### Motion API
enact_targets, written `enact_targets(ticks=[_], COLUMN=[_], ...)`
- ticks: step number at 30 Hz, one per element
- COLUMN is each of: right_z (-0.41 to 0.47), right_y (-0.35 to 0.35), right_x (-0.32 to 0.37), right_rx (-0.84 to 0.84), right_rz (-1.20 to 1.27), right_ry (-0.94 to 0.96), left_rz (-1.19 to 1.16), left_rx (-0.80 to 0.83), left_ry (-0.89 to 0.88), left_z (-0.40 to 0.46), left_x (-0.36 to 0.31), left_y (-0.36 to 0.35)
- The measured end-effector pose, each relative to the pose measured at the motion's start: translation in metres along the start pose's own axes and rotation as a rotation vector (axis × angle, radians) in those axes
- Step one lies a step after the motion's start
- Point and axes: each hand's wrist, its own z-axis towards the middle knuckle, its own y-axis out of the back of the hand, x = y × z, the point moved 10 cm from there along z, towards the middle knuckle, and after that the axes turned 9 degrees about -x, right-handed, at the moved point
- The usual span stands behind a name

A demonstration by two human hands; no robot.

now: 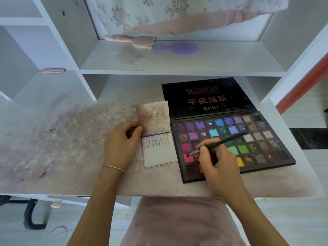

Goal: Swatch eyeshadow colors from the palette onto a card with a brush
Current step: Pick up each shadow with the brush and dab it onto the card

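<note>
An open black eyeshadow palette [262, 139] with several coloured pans lies on the desk at the right, its lid flat behind it. My right hand [216, 162] grips a thin black brush [223, 141], whose tip rests on a bright pink pan [188, 158] in the palette's lower left. To the left of the palette lies a folded white card [159, 157] with rows of small colour swatches on its lower half and a smudged upper flap. My left hand [120, 144] pinches the left edge of that flap.
The desk top [62, 139] is dusted with pinkish powder on the left. On the shelf behind lie a pink bear-shaped brush [140, 41] and a purple brush [177, 47]. A pink stool seat [177, 221] is below the desk's front edge.
</note>
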Motion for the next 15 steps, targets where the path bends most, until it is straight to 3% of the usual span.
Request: enact_targets(ticks=[15], right_z=[-0.0006], right_y=[-0.0045], right_x=[-0.0033], right_rx=[0.043], right_rz=[-0.072], right_ry=[0.020], left_rz=[0.035], left_rx=[0.005], left_ry=[-0.026], left_z=[-0.0003], left_x=[-0.0008], left_y=[-0.0012])
